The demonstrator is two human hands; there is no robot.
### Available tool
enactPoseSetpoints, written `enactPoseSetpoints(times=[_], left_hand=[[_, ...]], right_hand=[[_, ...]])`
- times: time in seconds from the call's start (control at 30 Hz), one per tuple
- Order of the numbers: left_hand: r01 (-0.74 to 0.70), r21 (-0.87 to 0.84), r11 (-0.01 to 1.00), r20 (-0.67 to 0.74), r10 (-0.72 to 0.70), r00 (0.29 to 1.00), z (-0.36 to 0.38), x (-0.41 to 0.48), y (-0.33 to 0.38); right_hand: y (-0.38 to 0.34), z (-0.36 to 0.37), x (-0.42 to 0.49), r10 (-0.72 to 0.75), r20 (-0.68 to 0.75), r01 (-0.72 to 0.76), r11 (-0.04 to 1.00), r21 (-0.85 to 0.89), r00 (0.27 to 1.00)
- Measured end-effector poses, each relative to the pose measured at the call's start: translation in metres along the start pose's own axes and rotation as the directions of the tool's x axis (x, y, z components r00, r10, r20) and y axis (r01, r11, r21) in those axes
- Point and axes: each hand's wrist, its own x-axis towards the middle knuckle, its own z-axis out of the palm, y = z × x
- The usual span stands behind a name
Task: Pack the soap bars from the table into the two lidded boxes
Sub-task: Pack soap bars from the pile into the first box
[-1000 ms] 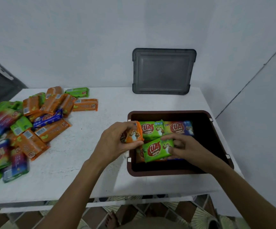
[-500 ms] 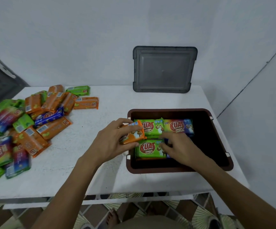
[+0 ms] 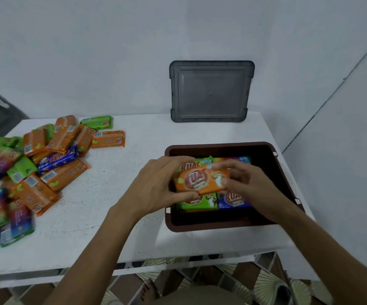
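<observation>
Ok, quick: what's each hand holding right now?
Left hand: grips the orange soap bar by its left end.
Right hand: pinches the same bar's right end, above the brown box.

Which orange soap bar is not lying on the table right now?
The orange soap bar held between the left hand and right hand above the brown box. The other orange ones lie in the pile on the table.

**Bare arms, khaki cloth**

The left grip (image 3: pixel 154 190) and right grip (image 3: pixel 248 183) are bare hands on bare forearms, uncovered as far as the lower edge. Low down show a bare foot (image 3: pixel 149 290) and a patch of drab khaki cloth (image 3: pixel 200 297) — which garment it is cannot be told.
</observation>
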Motion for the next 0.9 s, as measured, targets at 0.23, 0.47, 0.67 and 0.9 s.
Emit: enactPoseSetpoints(times=[0.23,0.47,0.67,0.9], left_hand=[[0.009,0.055,0.998,-0.102,-0.003,0.995,0.016,-0.019,-0.029],[0.041,-0.019,0.999,-0.155,-0.044,0.987,0.034,-0.031,-0.030],[0.036,-0.029,0.999,-0.168,-0.040,0.985,0.037,-0.031,-0.028],[-0.008,-0.054,0.998,-0.141,0.001,0.990,0.034,-0.038,-0.037]], right_hand=[[0.010,-0.068,-0.025,0.134,-0.186,-0.176,0.956,-0.232,0.973],[0.044,-0.057,-0.001,0.196,-0.228,-0.281,0.853,-0.440,0.954],[0.049,-0.050,0.008,0.169,-0.254,-0.303,0.624,-0.720,0.952],[0.032,-0.025,0.016,0.139,-0.306,-0.336,0.357,-0.872,0.942]])
